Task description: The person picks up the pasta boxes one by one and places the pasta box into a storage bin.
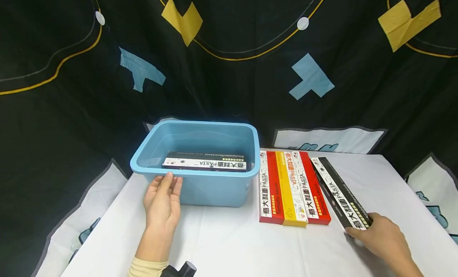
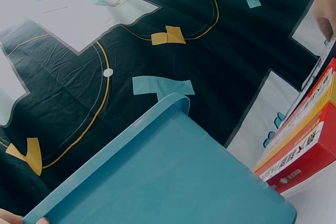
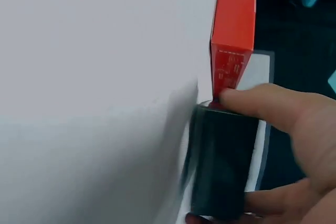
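Note:
My left hand (image 1: 162, 201) holds the front rim of a light blue plastic bin (image 1: 211, 189), thumb outside it. Inside the bin lies a black and white pasta box (image 1: 205, 161), its lettering upside down in the head view. At the right, my right hand (image 1: 384, 237) grips the near end of another black pasta box (image 1: 338, 189), thumb on one side and fingers on the other. The right wrist view shows that box's dark end face (image 3: 223, 161) between thumb and fingers. Only fingertips (image 2: 10, 217) of the left hand appear in the left wrist view.
Between bin and held box, a red pasta box (image 1: 275, 197), a yellow one (image 1: 286, 181) and another red one (image 1: 318, 197) lie side by side. They rest on a white-covered table (image 1: 243, 245). A black patterned cloth (image 1: 229, 90) hangs behind.

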`<action>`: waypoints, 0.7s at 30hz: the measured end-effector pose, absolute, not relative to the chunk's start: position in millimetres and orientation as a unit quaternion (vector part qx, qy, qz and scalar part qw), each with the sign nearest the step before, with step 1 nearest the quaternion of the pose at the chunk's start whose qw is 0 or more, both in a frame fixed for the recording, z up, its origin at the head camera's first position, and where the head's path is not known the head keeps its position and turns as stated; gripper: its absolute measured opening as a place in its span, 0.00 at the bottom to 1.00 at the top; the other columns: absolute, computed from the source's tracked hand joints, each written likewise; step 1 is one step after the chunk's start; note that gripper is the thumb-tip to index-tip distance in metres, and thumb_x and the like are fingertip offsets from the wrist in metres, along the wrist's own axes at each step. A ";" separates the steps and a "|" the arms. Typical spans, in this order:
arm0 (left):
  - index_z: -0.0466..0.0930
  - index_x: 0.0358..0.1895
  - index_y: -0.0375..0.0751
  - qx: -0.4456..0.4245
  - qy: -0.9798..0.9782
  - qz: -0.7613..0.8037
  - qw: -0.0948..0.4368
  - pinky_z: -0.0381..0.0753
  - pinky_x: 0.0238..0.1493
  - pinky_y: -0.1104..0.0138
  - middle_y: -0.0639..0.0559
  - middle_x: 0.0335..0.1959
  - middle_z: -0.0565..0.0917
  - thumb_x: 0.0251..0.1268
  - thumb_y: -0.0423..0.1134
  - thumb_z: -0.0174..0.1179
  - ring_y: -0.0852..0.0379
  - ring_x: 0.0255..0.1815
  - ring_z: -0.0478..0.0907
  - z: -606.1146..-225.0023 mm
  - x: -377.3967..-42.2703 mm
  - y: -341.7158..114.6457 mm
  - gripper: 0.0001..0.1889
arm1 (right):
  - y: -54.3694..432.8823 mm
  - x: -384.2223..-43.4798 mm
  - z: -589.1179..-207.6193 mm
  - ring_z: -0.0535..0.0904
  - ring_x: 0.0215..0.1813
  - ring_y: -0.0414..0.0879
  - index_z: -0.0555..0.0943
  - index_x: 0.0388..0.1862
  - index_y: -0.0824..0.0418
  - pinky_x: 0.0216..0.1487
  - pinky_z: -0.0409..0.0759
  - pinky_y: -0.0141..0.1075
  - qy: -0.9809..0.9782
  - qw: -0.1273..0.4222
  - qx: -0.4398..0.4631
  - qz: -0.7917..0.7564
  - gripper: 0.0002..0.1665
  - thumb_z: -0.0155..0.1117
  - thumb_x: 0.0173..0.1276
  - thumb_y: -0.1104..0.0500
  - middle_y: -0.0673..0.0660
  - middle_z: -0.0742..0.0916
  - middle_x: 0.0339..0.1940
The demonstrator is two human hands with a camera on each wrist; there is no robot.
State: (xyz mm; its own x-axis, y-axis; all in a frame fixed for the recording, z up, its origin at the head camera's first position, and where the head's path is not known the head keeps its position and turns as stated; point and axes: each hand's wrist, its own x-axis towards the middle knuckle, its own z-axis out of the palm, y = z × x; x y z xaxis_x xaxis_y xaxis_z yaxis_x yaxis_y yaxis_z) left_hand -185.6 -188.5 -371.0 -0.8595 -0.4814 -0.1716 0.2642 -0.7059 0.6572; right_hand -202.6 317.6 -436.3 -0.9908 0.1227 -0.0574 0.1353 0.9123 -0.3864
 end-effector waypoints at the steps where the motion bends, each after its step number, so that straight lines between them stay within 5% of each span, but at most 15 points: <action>1: 0.65 0.52 0.39 0.169 -0.324 -0.908 0.204 0.79 0.57 0.68 0.45 0.61 0.69 0.64 0.34 0.64 0.57 0.56 0.72 -370.8 -185.5 -188.4 0.19 | 319.9 -201.1 -436.6 0.78 0.36 0.60 0.72 0.53 0.78 0.28 0.76 0.49 0.976 0.003 0.070 -0.205 0.55 0.75 0.47 0.32 0.71 0.83 0.38; 6: 0.65 0.53 0.39 0.170 -0.328 -0.907 0.204 0.79 0.57 0.68 0.45 0.62 0.69 0.65 0.34 0.64 0.56 0.57 0.72 -370.3 -186.0 -188.3 0.19 | 328.1 -196.6 -431.6 0.75 0.46 0.66 0.68 0.64 0.74 0.34 0.74 0.46 0.955 -0.065 0.122 -0.264 0.55 0.73 0.53 0.35 0.79 0.77 0.54; 10: 0.66 0.53 0.38 0.166 -0.324 -0.908 0.206 0.80 0.57 0.68 0.45 0.62 0.69 0.64 0.34 0.64 0.56 0.57 0.71 -370.2 -187.3 -188.7 0.19 | 331.9 -194.8 -425.2 0.74 0.45 0.52 0.66 0.70 0.67 0.31 0.70 0.32 0.914 -0.111 0.201 -0.334 0.54 0.75 0.54 0.38 0.73 0.78 0.58; 13: 0.66 0.53 0.38 0.167 -0.320 -0.910 0.205 0.80 0.57 0.68 0.45 0.62 0.69 0.64 0.34 0.64 0.56 0.57 0.71 -370.1 -188.0 -188.9 0.19 | 335.5 -193.3 -419.4 0.72 0.37 0.35 0.68 0.71 0.61 0.27 0.69 0.24 0.878 -0.139 0.245 -0.386 0.53 0.78 0.52 0.40 0.54 0.84 0.44; 17: 0.66 0.52 0.39 0.173 -0.321 -0.908 0.205 0.80 0.57 0.68 0.45 0.62 0.69 0.65 0.33 0.64 0.56 0.57 0.71 -370.0 -187.5 -188.9 0.18 | 339.2 -191.0 -412.4 0.70 0.30 0.26 0.69 0.71 0.58 0.23 0.72 0.20 0.847 -0.153 0.270 -0.432 0.52 0.79 0.51 0.42 0.32 0.76 0.29; 21: 0.66 0.52 0.39 0.174 -0.325 -0.907 0.205 0.80 0.57 0.68 0.45 0.62 0.69 0.65 0.33 0.64 0.56 0.58 0.71 -370.8 -186.7 -188.4 0.18 | 340.2 -188.0 -406.3 0.71 0.30 0.27 0.71 0.69 0.53 0.22 0.72 0.18 0.817 -0.161 0.294 -0.469 0.48 0.80 0.50 0.45 0.31 0.76 0.27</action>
State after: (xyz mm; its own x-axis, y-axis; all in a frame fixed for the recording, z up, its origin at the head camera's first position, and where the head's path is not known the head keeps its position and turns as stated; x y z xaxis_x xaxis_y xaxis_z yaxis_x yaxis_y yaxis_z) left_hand -186.7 -188.4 -370.8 -0.8551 -0.4851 -0.1830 0.2583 -0.7046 0.6609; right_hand -188.0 340.2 -406.3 -0.7746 0.6323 -0.0122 0.3295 0.3870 -0.8612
